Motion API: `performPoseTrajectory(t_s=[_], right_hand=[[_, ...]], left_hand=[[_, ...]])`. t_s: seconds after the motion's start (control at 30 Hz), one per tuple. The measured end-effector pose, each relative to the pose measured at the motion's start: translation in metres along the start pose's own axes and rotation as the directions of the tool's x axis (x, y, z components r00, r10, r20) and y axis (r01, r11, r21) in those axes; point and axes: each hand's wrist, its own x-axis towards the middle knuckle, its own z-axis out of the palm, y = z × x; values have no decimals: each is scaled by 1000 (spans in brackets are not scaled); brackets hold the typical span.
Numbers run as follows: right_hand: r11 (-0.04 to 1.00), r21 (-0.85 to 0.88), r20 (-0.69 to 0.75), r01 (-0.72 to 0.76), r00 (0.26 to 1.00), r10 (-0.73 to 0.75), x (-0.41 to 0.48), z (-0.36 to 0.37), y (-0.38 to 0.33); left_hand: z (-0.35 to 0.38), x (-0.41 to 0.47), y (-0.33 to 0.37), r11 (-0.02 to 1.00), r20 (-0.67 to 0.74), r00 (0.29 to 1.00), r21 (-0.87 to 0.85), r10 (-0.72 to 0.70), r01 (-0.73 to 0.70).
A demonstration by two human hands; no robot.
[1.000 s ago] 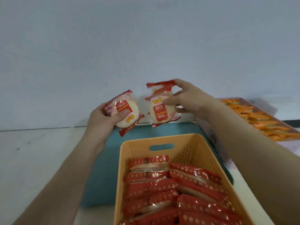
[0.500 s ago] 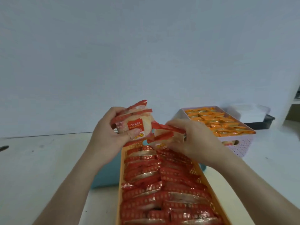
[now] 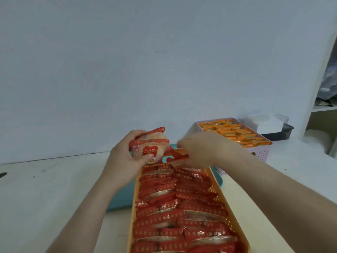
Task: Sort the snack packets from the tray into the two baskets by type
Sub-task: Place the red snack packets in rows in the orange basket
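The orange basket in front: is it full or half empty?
Full where visible: red packets stand packed in two rows along the orange basket, up to its rim.

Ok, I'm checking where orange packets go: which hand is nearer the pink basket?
Right. The right hand, pinching a red packet, is just left of the pink basket; the left hand, gripping a second packet, is farther left.

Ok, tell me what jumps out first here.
An orange basket crammed with red packets fills the lower centre. Above its far end, the left hand grips a red-and-white packet while the right hand holds a second packet beside it. A pink basket of orange packets sits back right.
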Motion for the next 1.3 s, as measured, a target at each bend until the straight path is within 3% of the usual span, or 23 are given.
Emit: performPoseTrajectory(t_s=[0.1,0.3,0.37,0.47,0.6,0.7,0.8,0.87,1.0,1.07,1.17,1.3], right_hand=[[997,9,-163,74,984,-72,-3,-3,-4],[993,102,-27,52,998,-50,-18,13,-5],[973,230,-50,29,999,-18,-20,11,4],[937,350,-213,-6,973,85,-13,8,16],[972,233,-175,12,984,30,-2,21,7],[916,399,-50,-33,997,58,-6,19,11],[845,529,-181,-71,964,194,-11,6,24],[807,590,-293,19,936,193,-8,-2,24],[761,630,-314,155,947,67,3,2,10],[751,646,-346,138,930,127,4,8,14],[761,643,-322,87,932,165,0,12,22],[851,524,-324,49,935,146,-1,6,29]], left_hand=[[0,1,2,999,-25,1000,-50,-18,16],[1,5,1,962,-57,996,-268,-67,49],[3,6,1,970,-21,999,-240,-48,42],[4,7,2,973,8,999,-227,-31,32],[10,4,1,985,-10,998,-162,-55,53],[10,5,0,991,19,999,-123,-43,45],[12,7,2,997,79,997,-69,-11,16],[14,7,5,997,104,995,-82,-2,10],[17,10,4,984,148,988,-176,39,-13],[17,9,2,991,158,987,-133,36,-15],[17,4,-3,998,61,997,43,47,-49],[17,-2,-3,969,59,993,222,100,-111]])
